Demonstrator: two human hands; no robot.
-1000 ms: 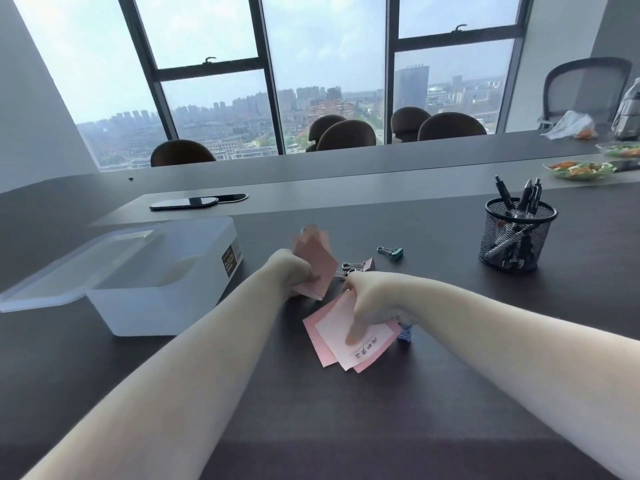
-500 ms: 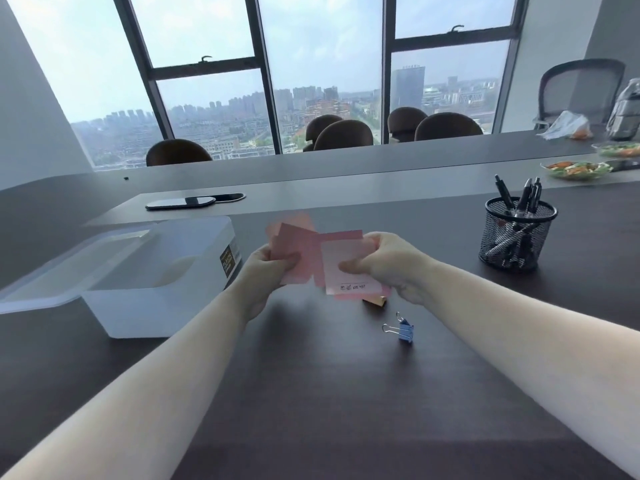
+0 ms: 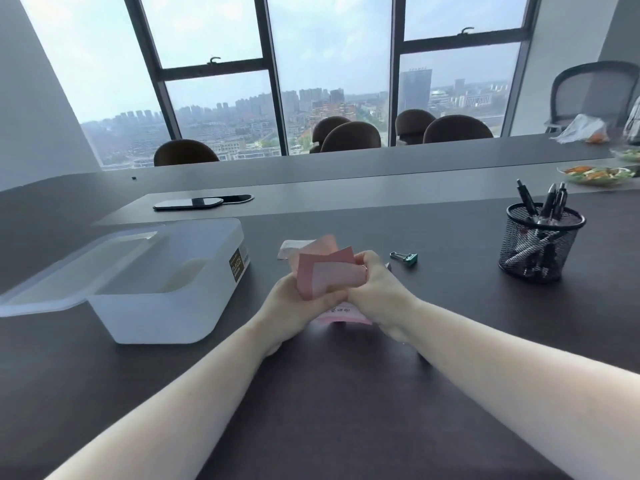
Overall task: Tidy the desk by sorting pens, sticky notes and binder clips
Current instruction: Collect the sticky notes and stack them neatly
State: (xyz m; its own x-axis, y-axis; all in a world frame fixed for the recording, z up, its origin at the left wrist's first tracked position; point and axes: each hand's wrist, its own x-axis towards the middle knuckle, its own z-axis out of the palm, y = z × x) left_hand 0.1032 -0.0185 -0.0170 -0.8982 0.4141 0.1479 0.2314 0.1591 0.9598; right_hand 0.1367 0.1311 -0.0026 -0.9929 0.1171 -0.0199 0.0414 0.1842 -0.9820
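**Both hands gather a bundle of pink sticky notes above the dark tabletop**

The left hand point(image 3: 294, 299) and the right hand point(image 3: 377, 292) meet at the middle of the dark brown tabletop point(image 3: 346, 393), and each grip is closed round the same loose bundle of pink paper sticky notes point(image 3: 329, 271). The left fingers curl under the bundle from the near side, while the right fingers wrap its far right edge. The sheets fan upward and are not squared; their upper corners stick out above both hands. One more pink note with dark handwriting point(image 3: 341, 315) shows just below the hands; whether it lies on the tabletop or hangs from the bundle cannot be told.

Just beyond the grip, to its left, a pale slip of paper point(image 3: 289, 247) lies flat on the tabletop. To the right of the right hand, near but apart from it, lies a small green binder clip with silver wire handles point(image 3: 405, 257). Farther right, well apart, stands a black wire-mesh pen cup point(image 3: 540, 244) with several black pens point(image 3: 550, 202) upright in it.

To the left of the left hand sits an open translucent white plastic storage box point(image 3: 166, 285), its lid point(image 3: 69, 271) resting against its far left side. Beyond the box a black phone-like slab point(image 3: 188, 203) lies flat.
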